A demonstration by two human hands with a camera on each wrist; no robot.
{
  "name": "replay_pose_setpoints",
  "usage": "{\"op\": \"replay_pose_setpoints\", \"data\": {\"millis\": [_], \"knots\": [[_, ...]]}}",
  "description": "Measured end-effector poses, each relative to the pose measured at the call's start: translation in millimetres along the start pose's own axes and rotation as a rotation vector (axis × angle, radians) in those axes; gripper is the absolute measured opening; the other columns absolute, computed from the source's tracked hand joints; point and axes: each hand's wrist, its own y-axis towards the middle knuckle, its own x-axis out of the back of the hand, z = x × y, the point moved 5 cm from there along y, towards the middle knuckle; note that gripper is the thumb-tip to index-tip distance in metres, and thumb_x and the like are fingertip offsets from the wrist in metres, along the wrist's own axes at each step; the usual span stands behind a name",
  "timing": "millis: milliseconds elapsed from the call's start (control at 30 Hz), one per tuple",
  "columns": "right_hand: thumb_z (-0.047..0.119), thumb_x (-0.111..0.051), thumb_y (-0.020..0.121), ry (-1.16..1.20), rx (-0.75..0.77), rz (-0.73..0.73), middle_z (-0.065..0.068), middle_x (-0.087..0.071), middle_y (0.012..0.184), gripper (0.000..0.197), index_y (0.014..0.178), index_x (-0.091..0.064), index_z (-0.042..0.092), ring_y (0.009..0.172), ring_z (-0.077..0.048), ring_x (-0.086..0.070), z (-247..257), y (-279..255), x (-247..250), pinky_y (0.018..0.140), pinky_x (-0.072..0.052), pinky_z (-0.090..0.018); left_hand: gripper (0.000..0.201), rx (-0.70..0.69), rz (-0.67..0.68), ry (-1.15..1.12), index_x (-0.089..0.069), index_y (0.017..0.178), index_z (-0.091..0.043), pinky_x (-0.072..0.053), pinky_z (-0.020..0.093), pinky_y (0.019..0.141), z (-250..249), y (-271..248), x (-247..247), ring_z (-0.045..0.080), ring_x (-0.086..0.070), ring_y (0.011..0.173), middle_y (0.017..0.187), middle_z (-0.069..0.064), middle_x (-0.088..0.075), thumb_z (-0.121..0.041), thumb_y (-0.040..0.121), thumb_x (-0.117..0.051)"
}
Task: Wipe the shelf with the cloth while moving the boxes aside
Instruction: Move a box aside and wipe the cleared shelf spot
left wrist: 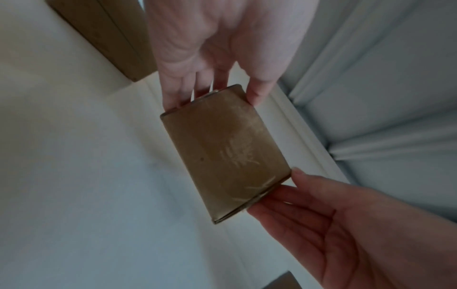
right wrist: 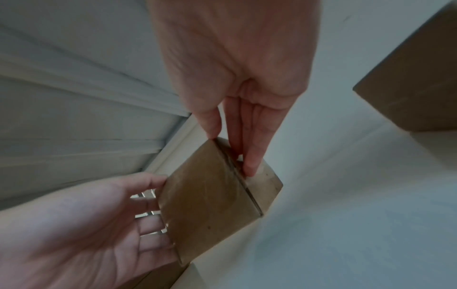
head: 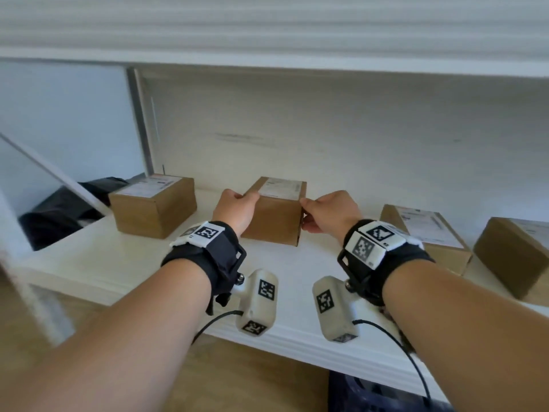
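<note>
Head view: brown rectangular cardboard box (head: 274, 214) at mid-shelf is clamped between left hand (head: 236, 211) and right hand (head: 328, 212), fingers curled on opposite side faces, presumably so white shelf board (head: 124, 263) can be cleared for wiping; no cloth seen.

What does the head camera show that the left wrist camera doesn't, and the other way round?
Only the head view: four boxes along the shelf, printed labels on their tops, both wrist rigs, and dark fabric past the shelf's left end.
Only the left wrist view: the palm sides of both hands and the scuffed face of the held box.
Both: the left hand and right hand gripping opposite ends of the middle box, with a neighbouring box nearby.
</note>
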Motion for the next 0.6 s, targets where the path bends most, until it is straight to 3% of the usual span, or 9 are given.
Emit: {"op": "replay_pose_setpoints", "data": {"millis": [100,167,233,367,533,600], "knots": [[0.028,-0.066,0.086,0.036,-0.013,0.04,-0.014,-0.076,0.079,0.032,0.082,-0.072,-0.003,0.072,-0.024,-0.075,-4,9,-21,0.078,-0.061,-0.038,0.045,0.029,-0.009,-0.015,-0.049,0.111,-0.014,-0.053,0.047,0.09,15,10,9,0.03,-0.065,0.095,0.103,0.009,-0.064,-0.046,0.08,-0.053],[0.026,-0.067,0.086,0.05,-0.032,0.073,-0.013,-0.075,0.08,0.028,0.083,-0.071,-0.002,0.072,-0.023,-0.075,-9,13,-33,0.077,-0.061,-0.038,0.039,0.012,-0.034,0.013,-0.05,0.113,-0.011,-0.052,0.041,0.087,19,16,15,0.028,-0.063,0.092,0.101,0.009,-0.063,-0.041,0.087,-0.051],[0.027,-0.068,0.085,0.031,-0.042,0.095,-0.011,-0.076,0.077,0.026,0.08,-0.072,0.002,0.071,-0.022,-0.075,-15,15,-42,0.076,-0.062,-0.038,0.031,0.019,-0.047,0.048,-0.047,0.112,-0.011,-0.047,0.035,0.079,27,24,17,0.022,-0.057,0.084,0.095,0.005,-0.058,-0.036,0.093,-0.048],[0.032,-0.069,0.082,-0.011,-0.024,0.086,-0.006,-0.076,0.068,0.027,0.071,-0.073,0.008,0.068,-0.019,-0.075,-26,19,-48,0.078,-0.061,-0.038,0.024,0.025,-0.064,0.054,-0.046,0.109,-0.012,-0.045,0.036,0.08,39,30,14,0.019,-0.053,0.078,0.087,0.001,-0.053,-0.032,0.095,-0.046],[0.03,-0.068,0.083,-0.011,-0.027,0.11,-0.006,-0.076,0.073,0.025,0.071,-0.072,0.009,0.07,-0.019,-0.075,-28,13,-46,0.078,-0.061,-0.038,0.015,0.014,-0.084,0.076,-0.052,0.088,-0.012,-0.038,0.029,0.058,36,29,12,0.018,-0.05,0.067,0.079,0.003,-0.054,-0.024,0.095,-0.046],[0.03,-0.064,0.085,-0.101,0.008,0.106,-0.007,-0.076,0.076,0.028,0.075,-0.073,0.005,0.075,-0.021,-0.074,-24,7,-38,0.08,-0.06,-0.04,0.028,-0.002,-0.09,0.101,-0.06,0.107,-0.002,-0.037,0.028,0.055,31,26,13,0.023,-0.054,0.068,0.082,0.01,-0.058,-0.023,0.093,-0.049]]}}
